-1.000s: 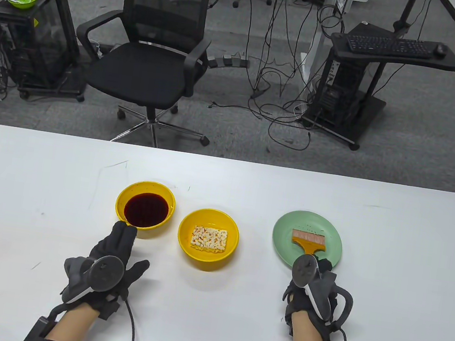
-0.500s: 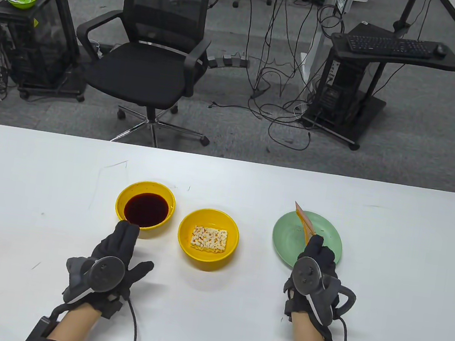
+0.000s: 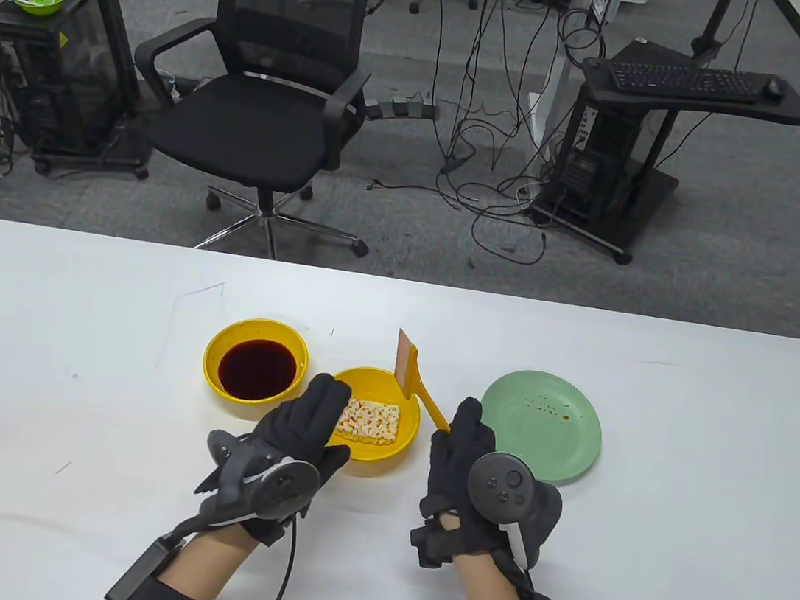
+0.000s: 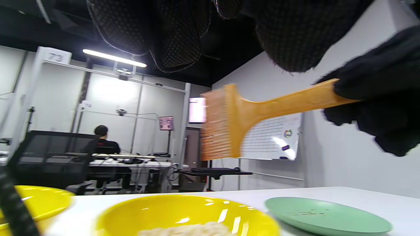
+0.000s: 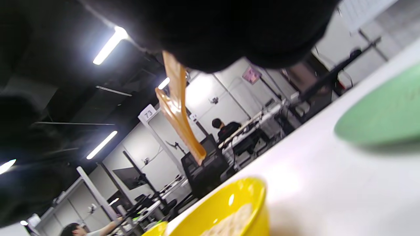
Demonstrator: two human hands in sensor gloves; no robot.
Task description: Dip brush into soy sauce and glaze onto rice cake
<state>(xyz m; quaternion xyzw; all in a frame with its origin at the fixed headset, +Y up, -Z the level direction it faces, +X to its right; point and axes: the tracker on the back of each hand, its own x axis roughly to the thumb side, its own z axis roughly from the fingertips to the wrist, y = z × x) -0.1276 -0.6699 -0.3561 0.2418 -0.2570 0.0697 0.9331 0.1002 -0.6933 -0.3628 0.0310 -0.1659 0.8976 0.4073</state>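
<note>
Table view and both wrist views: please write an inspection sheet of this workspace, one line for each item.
Surface: white table, a few faint marks.
Job's things: brush lifted off the table, its head above the far rim of the rice cake bowl; rice cake inside that bowl; soy sauce bowl filled with dark sauce, to its left.
Clutter: green plate with small sauce spots.
Grippers: right hand grips the brush handle; left hand rests on the rice cake bowl's near-left rim, fingers extended.
Cables: glove cable lies on the table near the left wrist.
Surroundings: office chair, keyboard stand, floor cables.
</note>
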